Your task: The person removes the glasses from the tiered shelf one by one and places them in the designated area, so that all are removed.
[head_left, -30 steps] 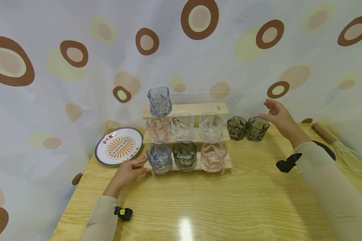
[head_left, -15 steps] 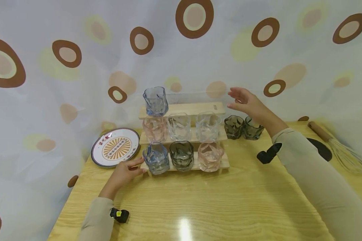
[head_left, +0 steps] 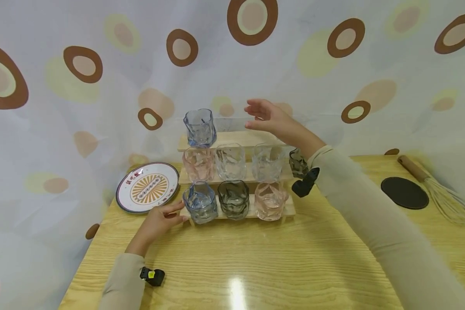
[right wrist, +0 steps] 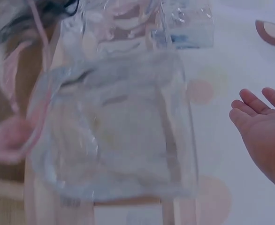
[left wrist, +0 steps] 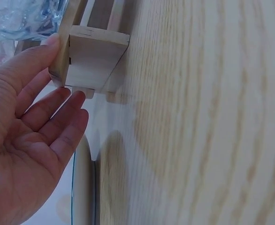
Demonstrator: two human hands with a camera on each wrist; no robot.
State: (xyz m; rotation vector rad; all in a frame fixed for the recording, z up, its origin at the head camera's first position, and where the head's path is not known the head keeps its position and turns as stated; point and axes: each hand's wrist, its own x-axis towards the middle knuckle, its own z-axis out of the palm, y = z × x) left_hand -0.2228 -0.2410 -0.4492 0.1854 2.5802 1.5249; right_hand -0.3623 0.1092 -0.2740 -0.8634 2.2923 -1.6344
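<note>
Watching remotely, I see the right hand [head_left: 273, 119], empty, fingers relaxed, has swept leftward, so the top-tier blue glass [head_left: 200, 128] is nearest; the left hand [head_left: 159, 221] pinches the three-tier wooden rack [head_left: 234, 138].

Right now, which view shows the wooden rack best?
Head: all three tiers of the wooden rack show, though glasses hide parts. Left wrist shows just one end, close up; right wrist, only parts around blurred glass.
</note>
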